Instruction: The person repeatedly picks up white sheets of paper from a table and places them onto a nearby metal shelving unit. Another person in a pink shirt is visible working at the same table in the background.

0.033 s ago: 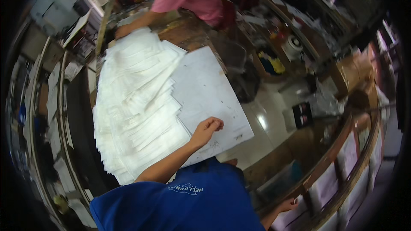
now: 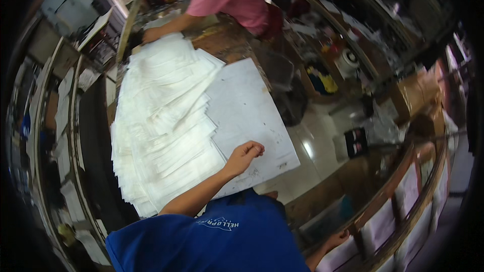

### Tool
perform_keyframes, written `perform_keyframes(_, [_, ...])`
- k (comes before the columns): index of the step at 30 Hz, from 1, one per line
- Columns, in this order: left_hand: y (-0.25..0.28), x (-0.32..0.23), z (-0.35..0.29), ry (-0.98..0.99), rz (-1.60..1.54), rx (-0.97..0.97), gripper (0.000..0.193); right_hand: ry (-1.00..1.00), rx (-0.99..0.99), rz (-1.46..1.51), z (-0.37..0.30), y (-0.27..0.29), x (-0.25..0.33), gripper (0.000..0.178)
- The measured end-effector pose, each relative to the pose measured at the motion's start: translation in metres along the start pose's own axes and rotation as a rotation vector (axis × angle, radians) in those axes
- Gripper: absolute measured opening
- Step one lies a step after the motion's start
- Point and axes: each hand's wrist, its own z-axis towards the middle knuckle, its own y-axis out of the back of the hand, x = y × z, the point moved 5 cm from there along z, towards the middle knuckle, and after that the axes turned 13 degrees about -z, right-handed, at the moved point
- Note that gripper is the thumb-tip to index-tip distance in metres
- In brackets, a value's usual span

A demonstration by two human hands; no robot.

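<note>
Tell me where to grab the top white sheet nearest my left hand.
Probably pinch the loose corner of the top sheet from the right, over the bare board beside the left hand. The fanned sheets leave edges exposed there.

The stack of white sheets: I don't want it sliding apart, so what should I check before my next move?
1. Stack squared up: the stack of white sheets lies fanned and overlapping. Not ok.
2. Room beside it: the white board is bare to the right of the stack. Ok.
3. Left hand free: the left hand rests curled on the board near its front edge, and anything in it is hidden. Cannot tell.
4. Right hand ready: the right hand is low by the shelf rail, away from the stack. Not ok.
5. Far end clear: a co-worker's hand sits at the stack's far end. Not ok.
</note>
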Motion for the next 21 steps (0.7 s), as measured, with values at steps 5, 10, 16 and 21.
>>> perform_keyframes(5, [0.017, -0.053, -0.023, -0.274, 0.723, 0.057, 0.027, 0.374, 0.586, 0.051, -0.039, -0.123, 0.153, 0.024])
perform_keyframes(10, [0.042, -0.094, -0.041, -0.415, 0.878, -0.13, 0.026, 0.308, 0.969, 0.306, -0.116, -0.166, 0.239, 0.016])
perform_keyframes(16, [0.083, -0.153, -0.046, -0.671, 1.155, -0.537, 0.033, 0.23, 1.163, 0.343, -0.171, -0.164, 0.254, 0.017])
perform_keyframes(21, [0.095, -0.17, -0.012, -0.712, 1.491, -0.588, 0.044, 0.172, 1.136, 0.33, -0.17, -0.161, 0.214, 0.019])
